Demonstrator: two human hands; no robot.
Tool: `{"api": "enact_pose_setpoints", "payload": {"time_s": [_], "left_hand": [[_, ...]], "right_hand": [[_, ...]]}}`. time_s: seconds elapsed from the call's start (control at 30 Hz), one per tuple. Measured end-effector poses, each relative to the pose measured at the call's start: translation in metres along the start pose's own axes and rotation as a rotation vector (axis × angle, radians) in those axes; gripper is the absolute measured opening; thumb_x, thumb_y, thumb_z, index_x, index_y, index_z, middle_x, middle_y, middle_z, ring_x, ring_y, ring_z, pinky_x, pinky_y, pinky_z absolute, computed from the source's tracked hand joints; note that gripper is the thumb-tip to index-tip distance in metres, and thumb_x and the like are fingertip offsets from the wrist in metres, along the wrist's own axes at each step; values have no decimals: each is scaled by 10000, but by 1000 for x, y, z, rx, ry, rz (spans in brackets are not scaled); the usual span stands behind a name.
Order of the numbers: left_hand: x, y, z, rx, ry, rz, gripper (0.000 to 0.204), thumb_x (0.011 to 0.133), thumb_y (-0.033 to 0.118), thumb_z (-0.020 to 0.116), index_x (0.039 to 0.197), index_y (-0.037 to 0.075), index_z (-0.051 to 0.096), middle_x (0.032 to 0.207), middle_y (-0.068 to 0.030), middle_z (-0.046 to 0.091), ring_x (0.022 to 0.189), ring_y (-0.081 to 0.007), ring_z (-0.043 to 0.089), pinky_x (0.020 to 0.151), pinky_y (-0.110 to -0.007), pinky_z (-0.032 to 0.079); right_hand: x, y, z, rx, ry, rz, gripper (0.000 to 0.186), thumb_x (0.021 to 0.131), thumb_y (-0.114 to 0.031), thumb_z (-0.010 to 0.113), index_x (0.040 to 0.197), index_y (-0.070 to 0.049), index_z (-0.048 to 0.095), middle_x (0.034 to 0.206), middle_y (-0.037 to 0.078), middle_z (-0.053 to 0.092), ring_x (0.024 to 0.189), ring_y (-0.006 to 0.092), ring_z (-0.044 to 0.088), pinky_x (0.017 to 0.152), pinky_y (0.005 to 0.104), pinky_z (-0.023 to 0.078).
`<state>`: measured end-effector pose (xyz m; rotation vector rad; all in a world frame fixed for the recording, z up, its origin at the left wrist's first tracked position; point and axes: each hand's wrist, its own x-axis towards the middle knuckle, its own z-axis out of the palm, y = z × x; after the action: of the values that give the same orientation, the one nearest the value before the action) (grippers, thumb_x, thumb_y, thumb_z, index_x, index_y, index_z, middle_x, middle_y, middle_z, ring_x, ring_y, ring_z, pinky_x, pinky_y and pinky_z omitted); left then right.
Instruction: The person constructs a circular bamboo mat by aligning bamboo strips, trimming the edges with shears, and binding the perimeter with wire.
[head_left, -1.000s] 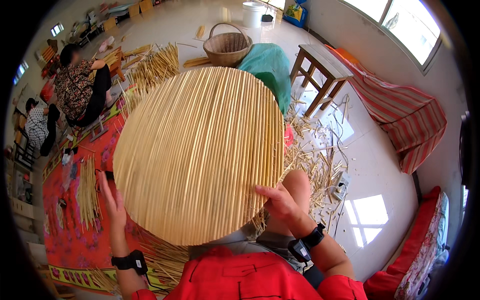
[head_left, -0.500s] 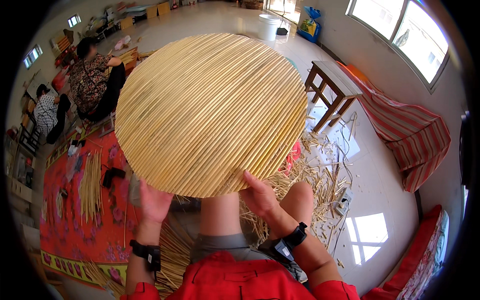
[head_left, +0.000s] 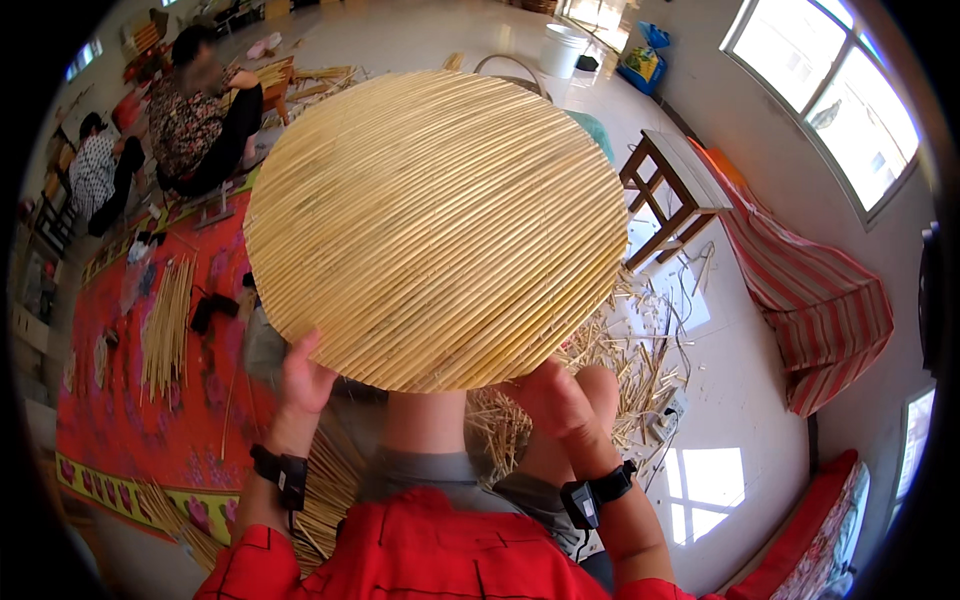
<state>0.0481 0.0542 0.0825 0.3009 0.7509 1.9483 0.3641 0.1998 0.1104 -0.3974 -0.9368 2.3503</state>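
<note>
A large round mat of yellow stalks [head_left: 435, 230], laid side by side and trimmed to a circle, is held up above my lap. It tilts so that its broad face shows. My left hand [head_left: 303, 380] grips the lower left rim, thumb up at the edge and the other fingers hidden underneath. At the lower right rim, my right hand [head_left: 556, 400] is closed on the edge, its fingertips mostly out of sight. Below the mat, cut stalk pieces [head_left: 640, 370] litter the floor beside my right knee. A bundle of long stalks [head_left: 325, 490] lies by my left leg.
A red flowered mat [head_left: 130, 430] on the left carries thin stalks [head_left: 167, 330] and a black tool [head_left: 213, 311]. Two people [head_left: 200, 120] sit beyond it. To the right stand a wooden stool [head_left: 680, 180] and striped cloth [head_left: 830, 320]; a power strip [head_left: 668, 415] lies nearby.
The round mat has turned slightly and its tilt has shifted. My right thumb, earlier lying on the face, has slid to the rim. The whole view has swung a little.
</note>
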Motion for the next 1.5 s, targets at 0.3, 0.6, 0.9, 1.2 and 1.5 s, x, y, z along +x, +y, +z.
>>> {"api": "enact_pose_setpoints", "payload": {"time_s": [0.3,0.6,0.9,1.2,1.5], "left_hand": [[-34,29,-33,-23,53,149,494,945,156,545,1392,10,395,1359,-137,510,1246,-273,495,1054,-436,414],[-103,85,-110,-90,320,392,457,913,138,569,1339,22,451,1291,-115,562,1151,-260,568,962,-415,490],[-183,118,-193,-140,553,741,404,921,92,574,1311,31,487,1250,-108,589,1157,-247,560,991,-423,475],[-290,116,-290,-79,877,985,380,906,131,609,1268,58,521,1204,-82,615,1101,-250,587,938,-407,483],[-357,86,-370,-225,986,1110,325,873,127,645,1176,56,551,1136,-97,625,1021,-256,607,872,-411,502]], "right_hand": [[5,19,-29,-85,-27,89,710,949,-517,486,1439,-38,299,1340,191,521,1194,301,540,987,438,434],[-4,42,-46,-564,288,402,410,1002,-272,465,1281,26,501,1105,199,660,947,266,673,797,319,525],[13,68,-52,-563,357,483,371,968,-217,537,1234,42,523,1013,191,680,834,257,686,669,291,536],[41,68,-83,-539,508,470,404,978,-242,480,1324,-36,452,1079,178,642,821,229,633,649,288,499],[94,36,-200,203,-302,601,611,1008,-381,385,1443,31,268,1457,259,331,1349,353,309,1084,415,302]]}}
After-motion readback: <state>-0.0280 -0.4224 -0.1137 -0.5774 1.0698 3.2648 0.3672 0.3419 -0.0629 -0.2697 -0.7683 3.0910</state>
